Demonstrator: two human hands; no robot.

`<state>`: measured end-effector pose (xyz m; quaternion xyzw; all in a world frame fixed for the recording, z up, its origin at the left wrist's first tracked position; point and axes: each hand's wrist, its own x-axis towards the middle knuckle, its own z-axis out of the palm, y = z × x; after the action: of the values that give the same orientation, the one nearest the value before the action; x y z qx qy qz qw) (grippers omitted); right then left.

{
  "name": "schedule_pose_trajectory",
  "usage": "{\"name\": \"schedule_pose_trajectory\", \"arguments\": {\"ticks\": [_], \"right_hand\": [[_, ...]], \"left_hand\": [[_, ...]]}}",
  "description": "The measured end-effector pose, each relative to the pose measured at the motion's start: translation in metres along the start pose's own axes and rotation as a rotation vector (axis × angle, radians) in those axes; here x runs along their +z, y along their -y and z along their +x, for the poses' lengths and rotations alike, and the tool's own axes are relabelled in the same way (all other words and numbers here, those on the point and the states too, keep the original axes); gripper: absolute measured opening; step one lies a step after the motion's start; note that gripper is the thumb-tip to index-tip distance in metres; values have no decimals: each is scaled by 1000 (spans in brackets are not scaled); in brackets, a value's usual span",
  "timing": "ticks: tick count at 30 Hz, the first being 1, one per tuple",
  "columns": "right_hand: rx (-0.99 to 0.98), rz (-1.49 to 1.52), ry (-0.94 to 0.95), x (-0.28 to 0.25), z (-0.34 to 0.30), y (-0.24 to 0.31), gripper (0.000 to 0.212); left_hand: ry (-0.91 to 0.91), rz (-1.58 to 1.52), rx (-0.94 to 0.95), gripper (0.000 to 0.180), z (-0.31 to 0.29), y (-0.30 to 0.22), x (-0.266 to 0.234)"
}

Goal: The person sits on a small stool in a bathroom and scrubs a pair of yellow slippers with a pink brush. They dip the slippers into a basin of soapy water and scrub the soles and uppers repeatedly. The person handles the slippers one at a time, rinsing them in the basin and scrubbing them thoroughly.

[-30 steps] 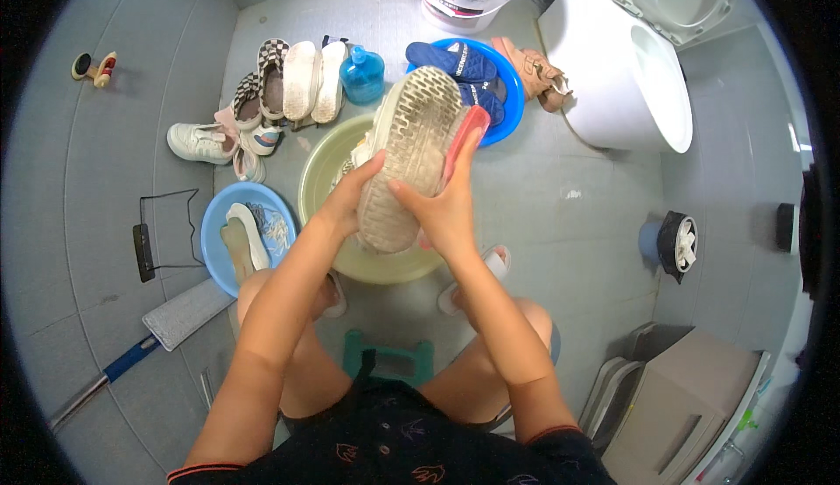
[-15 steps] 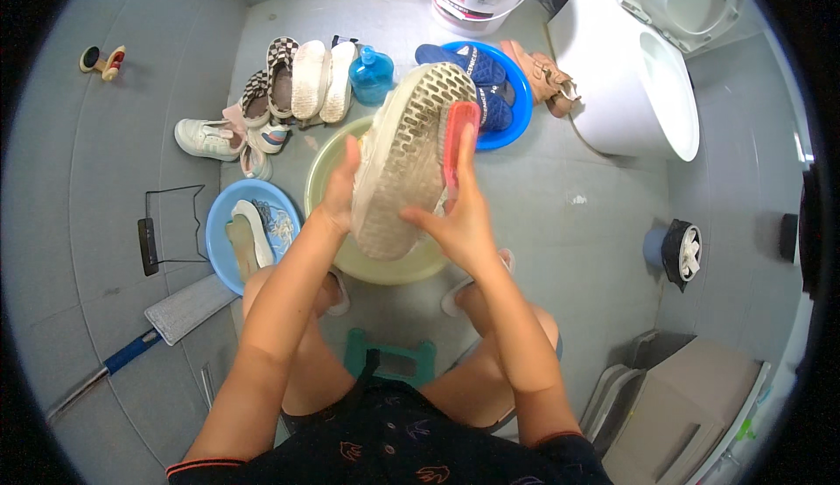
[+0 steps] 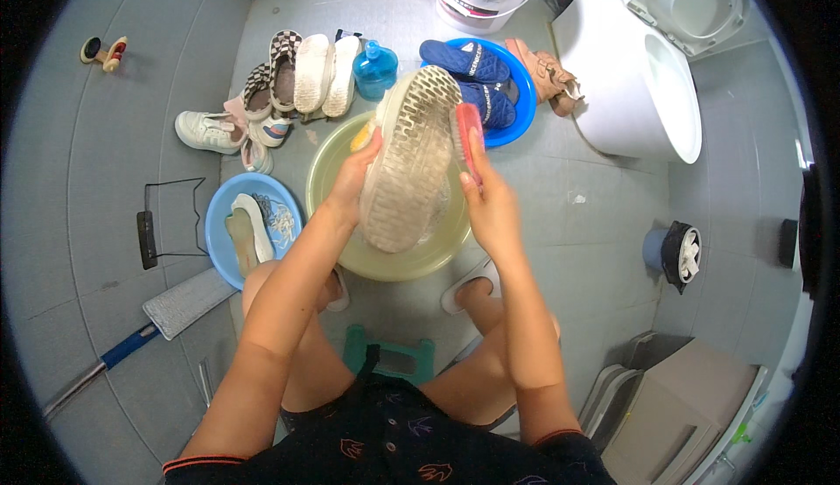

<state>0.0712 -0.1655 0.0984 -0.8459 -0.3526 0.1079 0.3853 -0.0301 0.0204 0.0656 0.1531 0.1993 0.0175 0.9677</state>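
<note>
A pale shoe [image 3: 404, 179] is held up over a yellow-green basin [image 3: 319, 179], its patterned, dirt-stained sole turned toward me. My left hand [image 3: 354, 174] is closed on the shoe's left side, with most of its fingers hidden behind it. In my right hand [image 3: 492, 209] is a pink-red scrubbing brush [image 3: 469, 135], its bristles facing the sole's right edge. Whether the bristles touch the shoe I cannot tell. Something yellow [image 3: 361, 137] shows in the basin behind the shoe.
Several shoes [image 3: 312, 74] and a blue bottle [image 3: 374, 69] stand beyond the basin. A blue tub [image 3: 528, 109] holds slippers. Left is a light-blue basin [image 3: 214, 223] with insoles and laces, near a flat mop [image 3: 188, 303]. A green stool [image 3: 420, 362] is below me; a toilet [image 3: 604, 91] stands right.
My right hand and the brush have pulled away from the sole to the right, and the thumb no longer lies over it. The shoe has shifted slightly left.
</note>
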Motion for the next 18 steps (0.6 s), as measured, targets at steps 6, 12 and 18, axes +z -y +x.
{"name": "schedule_pose_trajectory", "arguments": {"ticks": [6,12,18], "right_hand": [[-37,-258,192,15,-16,43,61],[86,-187,53,13,38,27,65],[81,-228,254,29,-7,41,64]], "left_hand": [[-68,53,-16,50,4,2,-23],[-201,166,-50,47,-4,16,-8],[-280,178,-22,48,-12,13,-22]]}}
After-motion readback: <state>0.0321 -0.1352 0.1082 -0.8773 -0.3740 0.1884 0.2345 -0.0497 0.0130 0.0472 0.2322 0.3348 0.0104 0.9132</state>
